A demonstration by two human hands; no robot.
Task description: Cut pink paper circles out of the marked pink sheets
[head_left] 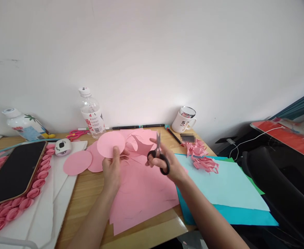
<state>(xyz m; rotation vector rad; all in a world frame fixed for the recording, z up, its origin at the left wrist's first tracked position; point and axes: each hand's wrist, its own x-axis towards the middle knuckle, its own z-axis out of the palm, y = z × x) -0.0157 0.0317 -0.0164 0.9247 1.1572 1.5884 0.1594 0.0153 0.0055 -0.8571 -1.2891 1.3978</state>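
My left hand (113, 171) pinches a round pink paper disc (110, 143) by its lower edge, thumb in front. Black-handled scissors (164, 164) hang on the fingers of my right hand (167, 162), their blades pointing up and away. Below both hands lies a stack of pink paper sheets (144, 197). Curved pink offcuts (141, 145) rest on its far part, between the hands. To the left of my left hand are two more pink discs, one lying flat (78, 162) and the other partly covered (96, 157).
Rolled pink paper flowers (39, 183) under a phone (15, 169) fill the left side. Along the wall stand a clear bottle (93, 117) and a white mug (183, 121). Crumpled pink strips (206, 164) lie on light blue paper (227, 186) at right, beside a black chair (279, 193).
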